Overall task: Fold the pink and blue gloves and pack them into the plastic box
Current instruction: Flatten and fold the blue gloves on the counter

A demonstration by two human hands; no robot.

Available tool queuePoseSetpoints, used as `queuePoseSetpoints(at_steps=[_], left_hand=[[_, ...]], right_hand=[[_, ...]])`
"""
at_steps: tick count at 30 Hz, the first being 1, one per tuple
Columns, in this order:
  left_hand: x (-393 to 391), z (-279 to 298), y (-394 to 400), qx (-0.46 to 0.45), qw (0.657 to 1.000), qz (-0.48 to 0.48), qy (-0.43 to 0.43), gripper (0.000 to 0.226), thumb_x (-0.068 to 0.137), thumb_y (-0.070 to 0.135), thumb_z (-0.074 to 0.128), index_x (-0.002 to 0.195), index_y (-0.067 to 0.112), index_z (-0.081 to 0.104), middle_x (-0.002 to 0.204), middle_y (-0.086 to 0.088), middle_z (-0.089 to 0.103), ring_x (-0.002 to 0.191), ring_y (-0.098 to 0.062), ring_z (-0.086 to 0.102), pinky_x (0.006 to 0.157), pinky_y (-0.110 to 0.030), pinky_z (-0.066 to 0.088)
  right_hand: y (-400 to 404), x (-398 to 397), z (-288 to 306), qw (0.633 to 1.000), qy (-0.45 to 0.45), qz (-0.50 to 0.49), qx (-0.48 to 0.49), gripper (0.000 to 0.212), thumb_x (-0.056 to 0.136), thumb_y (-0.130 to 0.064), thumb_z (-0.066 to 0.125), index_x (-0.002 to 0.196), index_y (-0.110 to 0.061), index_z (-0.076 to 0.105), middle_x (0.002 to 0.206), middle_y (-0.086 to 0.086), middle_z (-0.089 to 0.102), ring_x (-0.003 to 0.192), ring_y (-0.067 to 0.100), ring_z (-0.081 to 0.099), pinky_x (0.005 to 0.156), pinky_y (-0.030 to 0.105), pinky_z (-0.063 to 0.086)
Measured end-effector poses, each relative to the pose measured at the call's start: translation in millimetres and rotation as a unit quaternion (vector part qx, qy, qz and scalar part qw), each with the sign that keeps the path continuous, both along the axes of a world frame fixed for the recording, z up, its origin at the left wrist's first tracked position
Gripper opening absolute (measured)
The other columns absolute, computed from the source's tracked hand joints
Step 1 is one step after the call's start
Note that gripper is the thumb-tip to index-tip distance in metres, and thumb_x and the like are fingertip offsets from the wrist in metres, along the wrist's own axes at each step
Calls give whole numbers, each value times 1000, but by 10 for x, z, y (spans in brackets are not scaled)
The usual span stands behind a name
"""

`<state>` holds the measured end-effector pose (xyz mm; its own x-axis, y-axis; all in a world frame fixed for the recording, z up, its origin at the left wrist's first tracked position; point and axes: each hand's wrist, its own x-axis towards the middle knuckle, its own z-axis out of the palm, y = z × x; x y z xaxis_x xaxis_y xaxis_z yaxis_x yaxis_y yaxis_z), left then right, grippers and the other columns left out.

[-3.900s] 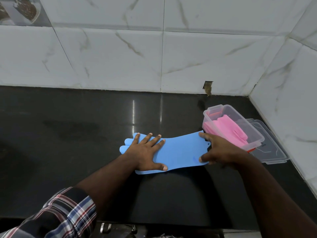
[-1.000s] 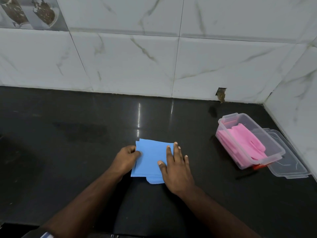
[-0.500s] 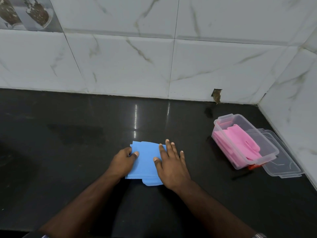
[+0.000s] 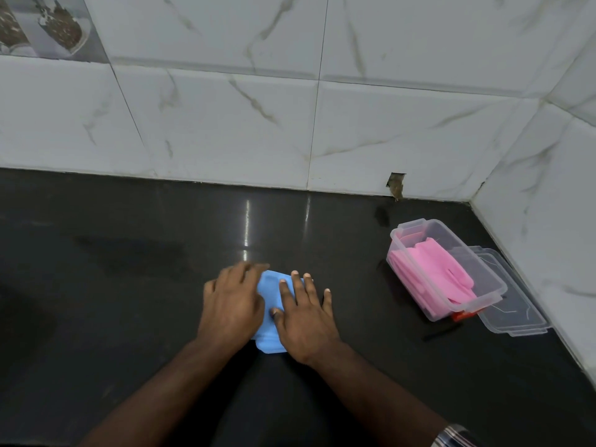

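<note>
No writing is readable. The folded blue glove (image 4: 270,312) lies on the black countertop (image 4: 129,285), its long axis running away from the person, under the flat, spread-fingered left hand (image 4: 233,306) and right hand (image 4: 304,321). Pink gloves (image 4: 432,272) fill the open plastic box (image 4: 483,272) at right, its long axis angled toward the corner.

A home kitchen corner: a polished black stone table (image 4: 135,285) runs up to walls clad in white marble-look tiles (image 4: 225,124) with grey veining, the two walls meeting at the right. High on the left, a decorative tile (image 4: 42,27) shows what look like spoons heaped with spices or grains, a common kitchen motif. A small chipped hole (image 4: 396,185) breaks the bottom tile edge near the corner. On the table by the side wall sits a clear plastic box (image 4: 483,275), its lid (image 4: 516,317) lying beside it, the kind used for household storage. Light glints off the dark surface.
</note>
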<state>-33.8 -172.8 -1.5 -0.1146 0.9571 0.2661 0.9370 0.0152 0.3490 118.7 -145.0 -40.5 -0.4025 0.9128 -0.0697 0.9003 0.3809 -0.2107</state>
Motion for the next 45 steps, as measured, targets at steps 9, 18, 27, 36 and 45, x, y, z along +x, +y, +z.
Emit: queuePoseSetpoints(at_steps=[9, 18, 27, 36, 45], left_hand=[[-155, -399, 66, -145, 983, -83, 80, 73, 93, 57, 9, 156, 28, 31, 166, 7, 21, 154, -20, 13, 120, -52, 16], [-200, -501, 41, -144, 984, -87, 62, 69, 97, 56, 13, 159, 29, 22, 168, 5, 12, 155, -16, 11, 122, -47, 14], [-199, -549, 79, -151, 982, -83, 74, 70, 96, 56, 8, 160, 29, 15, 169, 7, 7, 155, -15, 8, 123, -49, 11], [-192, -520, 64, -160, 980, -86, 76, 72, 96, 58, 5, 161, 28, 9, 169, 6, 2, 155, -15, 5, 123, -51, 8], [15, 22, 206, -120, 985, -82, 91, 72, 84, 50, 30, 152, 26, 38, 164, 4, 27, 154, -17, 15, 122, -52, 12]], right_hand=[[82, 47, 132, 999, 41, 15, -31, 62, 100, -52, 25, 156, -27, 15, 166, 2, -2, 152, 23, -6, 119, 58, 2], [57, 85, 22, 1000, 9, 26, -11, 74, 94, -64, 1, 157, -26, 6, 166, 2, -4, 152, 23, -7, 119, 58, 0], [93, 71, -39, 1000, 5, 24, 1, 69, 97, -58, 12, 157, -24, 9, 166, 4, -1, 153, 24, -3, 119, 58, 0], [83, 79, 0, 999, -2, 30, -10, 70, 97, -59, 11, 157, -24, 7, 166, 4, -2, 152, 24, -6, 119, 58, -1], [153, 333, 367, 997, 37, 22, -63, 62, 102, -46, 28, 157, -23, 12, 166, -1, -1, 152, 18, -5, 120, 57, 3]])
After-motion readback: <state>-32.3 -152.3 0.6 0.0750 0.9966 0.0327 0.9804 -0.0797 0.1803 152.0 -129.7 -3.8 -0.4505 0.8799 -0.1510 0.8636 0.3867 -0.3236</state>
